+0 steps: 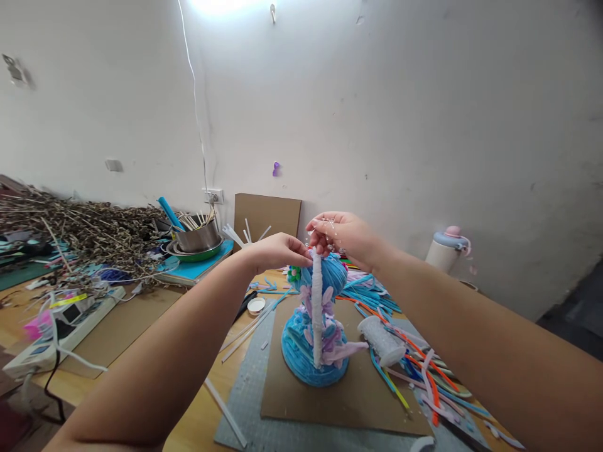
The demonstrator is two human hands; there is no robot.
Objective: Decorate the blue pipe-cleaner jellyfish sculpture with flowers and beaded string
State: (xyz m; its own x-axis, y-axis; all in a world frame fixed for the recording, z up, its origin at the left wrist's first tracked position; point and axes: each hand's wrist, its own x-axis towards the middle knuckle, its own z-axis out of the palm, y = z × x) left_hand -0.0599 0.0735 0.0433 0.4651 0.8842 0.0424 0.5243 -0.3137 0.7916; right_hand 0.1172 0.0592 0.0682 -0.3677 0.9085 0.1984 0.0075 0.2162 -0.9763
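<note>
A blue fuzzy craft figure (292, 355) with a round base and pink and blue petals stands upright on a brown board. Along its near side runs a white wrapped rod (317, 314). My left hand (281, 251) pinches at the top end of this rod, fingertips pressed together. Just above and to the right, my right hand (346, 235) is closed with a thin strand of clear beads (335, 223) looped over its fingers. Part of the figure's top is hidden behind the hands.
The brown board (287, 402) lies on a grey cutting mat (240, 402). To the right are a spool (381, 339) and scattered pipe cleaners (438, 389). A bottle (445, 248) stands farther back. Leftward are a power strip (70, 339), a metal bowl (198, 238) and dried stems (94, 226).
</note>
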